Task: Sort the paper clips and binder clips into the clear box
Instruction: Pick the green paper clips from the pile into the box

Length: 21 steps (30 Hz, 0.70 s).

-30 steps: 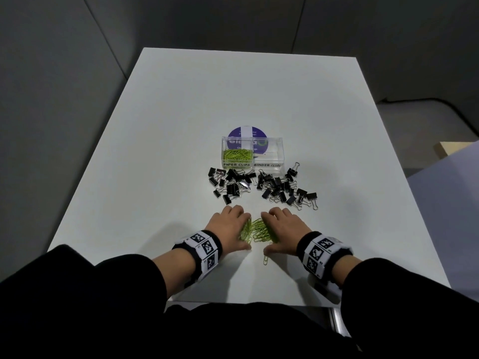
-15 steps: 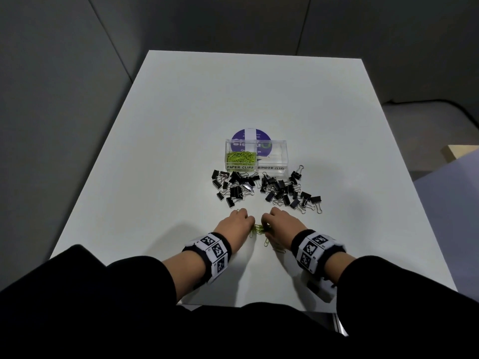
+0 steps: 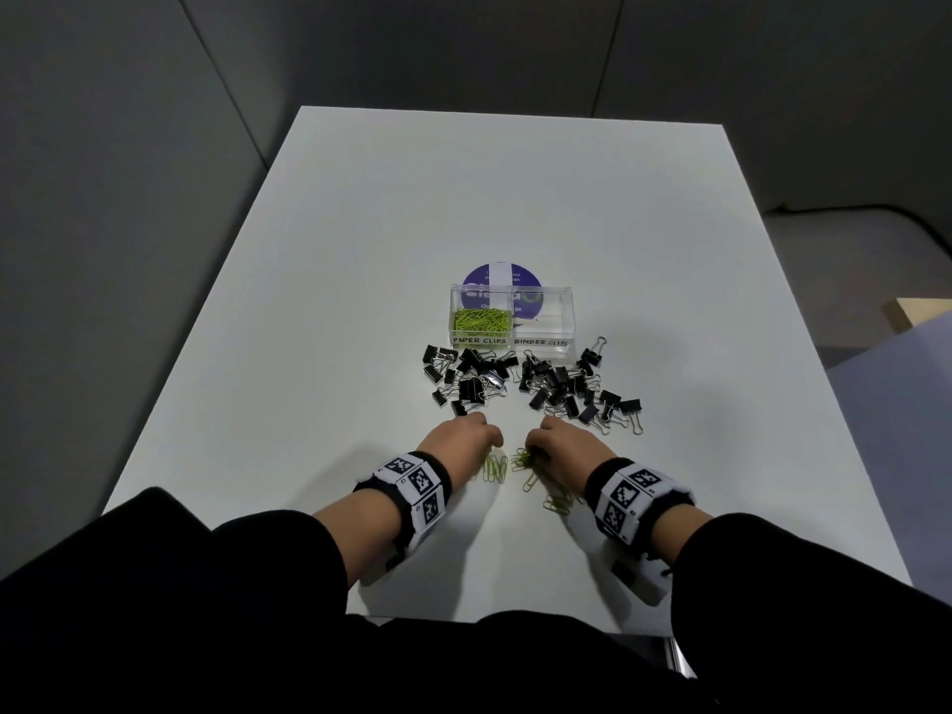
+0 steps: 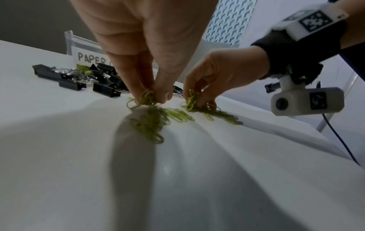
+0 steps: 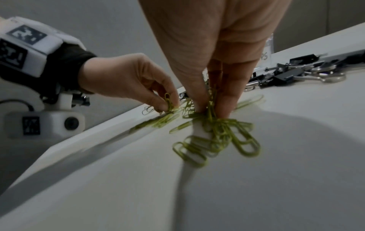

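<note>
Tabletop (image 3: 360, 239) space, white and broad, is given over to one sorting job, and the clear box (image 3: 541, 293) has been set mid-table, presumably so that both hands can reach it. Its two compartments are labelled: green paper clips (image 3: 481, 322) lie in the left one, while nothing can be made out in the binder-clip side. Black binder clips (image 3: 572, 386) are spread in two loose heaps just in front of the box, none yet sorted. Nearer the person, the left hand (image 3: 461, 440) and right hand (image 3: 566, 445) are lowered fingertips-down, close together. A small bunch of loose paper clips (image 4: 146, 98) is pinched by the left fingers; another bunch (image 5: 212, 107) is pinched between the right thumb and fingers, probably for carrying to the box. More green clips (image 3: 559, 504) are left flat beside the right wrist.
</note>
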Each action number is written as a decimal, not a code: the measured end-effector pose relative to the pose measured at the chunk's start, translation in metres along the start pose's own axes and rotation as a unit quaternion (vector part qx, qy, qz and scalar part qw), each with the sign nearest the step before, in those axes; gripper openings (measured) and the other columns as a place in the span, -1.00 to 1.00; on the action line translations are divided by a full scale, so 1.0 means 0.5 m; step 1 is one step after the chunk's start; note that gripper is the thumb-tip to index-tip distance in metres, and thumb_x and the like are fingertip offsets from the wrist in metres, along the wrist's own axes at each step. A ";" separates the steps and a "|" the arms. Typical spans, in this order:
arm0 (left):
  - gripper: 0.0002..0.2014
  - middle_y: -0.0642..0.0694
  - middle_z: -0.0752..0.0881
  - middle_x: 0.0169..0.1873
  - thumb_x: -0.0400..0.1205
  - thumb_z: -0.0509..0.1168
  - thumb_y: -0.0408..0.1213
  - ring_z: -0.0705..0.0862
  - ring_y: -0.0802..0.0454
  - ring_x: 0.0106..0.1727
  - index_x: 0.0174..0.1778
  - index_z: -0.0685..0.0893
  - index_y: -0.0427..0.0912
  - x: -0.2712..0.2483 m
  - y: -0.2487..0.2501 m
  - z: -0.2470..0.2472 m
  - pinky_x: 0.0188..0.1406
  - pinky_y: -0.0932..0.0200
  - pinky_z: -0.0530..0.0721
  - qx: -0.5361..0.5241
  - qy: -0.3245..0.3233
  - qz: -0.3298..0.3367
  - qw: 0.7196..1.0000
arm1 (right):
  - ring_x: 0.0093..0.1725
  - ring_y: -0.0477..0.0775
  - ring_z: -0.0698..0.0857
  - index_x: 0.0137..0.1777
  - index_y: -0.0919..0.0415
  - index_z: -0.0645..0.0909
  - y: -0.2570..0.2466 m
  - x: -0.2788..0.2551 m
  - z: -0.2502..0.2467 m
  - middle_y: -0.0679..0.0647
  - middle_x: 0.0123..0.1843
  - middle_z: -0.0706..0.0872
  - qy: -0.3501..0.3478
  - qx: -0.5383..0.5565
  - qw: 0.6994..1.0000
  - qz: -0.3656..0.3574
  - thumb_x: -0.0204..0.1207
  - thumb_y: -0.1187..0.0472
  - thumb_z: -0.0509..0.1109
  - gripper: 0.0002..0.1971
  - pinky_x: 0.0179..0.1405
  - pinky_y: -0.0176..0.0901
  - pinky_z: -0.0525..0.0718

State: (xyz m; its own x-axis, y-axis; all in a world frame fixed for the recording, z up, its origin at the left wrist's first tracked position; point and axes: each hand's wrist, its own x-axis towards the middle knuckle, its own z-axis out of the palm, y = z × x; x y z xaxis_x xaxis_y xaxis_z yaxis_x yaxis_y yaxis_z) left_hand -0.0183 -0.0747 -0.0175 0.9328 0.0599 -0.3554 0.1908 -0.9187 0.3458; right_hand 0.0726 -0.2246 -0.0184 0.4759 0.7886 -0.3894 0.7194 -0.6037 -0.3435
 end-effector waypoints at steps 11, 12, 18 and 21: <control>-0.74 -0.10 0.67 0.17 0.68 0.20 -0.33 0.65 -0.02 0.16 0.24 0.67 -0.16 -0.012 -0.032 -0.067 0.19 0.23 0.56 -0.087 0.082 0.046 0.992 | 0.02 0.03 0.64 0.14 0.31 0.66 -0.014 0.016 -0.098 0.18 0.14 0.67 0.051 0.109 0.993 -0.021 0.56 0.31 0.31 -0.79 0.07 -0.36 0.53; -0.74 -0.11 0.68 0.16 0.68 0.20 -0.33 0.65 -0.02 0.14 0.24 0.67 -0.17 -0.012 -0.038 -0.080 0.15 0.27 0.54 -0.092 0.097 0.048 0.990 | 0.01 0.03 0.65 0.14 0.31 0.66 -0.018 0.027 -0.116 0.19 0.13 0.68 0.068 0.119 0.990 -0.018 0.56 0.31 0.31 -0.79 0.07 -0.37 0.52; -0.75 -0.13 0.70 0.11 0.67 0.21 -0.34 0.67 -0.06 0.09 0.21 0.69 -0.15 0.014 -0.085 -0.165 0.08 0.24 0.53 -0.105 0.146 0.016 0.984 | 0.04 0.10 0.67 0.16 0.34 0.64 -0.046 0.143 -0.208 0.25 0.14 0.70 0.153 0.156 0.975 0.021 0.58 0.34 0.28 -0.79 0.16 -0.27 0.58; -0.76 -0.17 0.70 0.09 0.65 0.23 -0.35 0.65 -0.11 0.10 0.19 0.70 -0.15 0.038 -0.107 -0.199 0.13 0.09 0.56 -0.097 0.161 0.004 0.982 | -0.11 0.10 0.65 0.12 0.38 0.64 -0.060 0.204 -0.220 0.28 0.07 0.73 0.160 0.156 0.974 0.034 0.59 0.35 0.27 -0.81 0.00 -0.21 0.61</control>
State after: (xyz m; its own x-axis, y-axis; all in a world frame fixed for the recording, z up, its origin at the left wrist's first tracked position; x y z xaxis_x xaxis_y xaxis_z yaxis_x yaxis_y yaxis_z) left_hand 0.0199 0.0145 0.0438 0.9770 0.2012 -0.0700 0.2080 -0.8304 0.5170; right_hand 0.1555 -0.1132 0.0461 0.6859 0.7118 -0.1516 0.5157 -0.6223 -0.5889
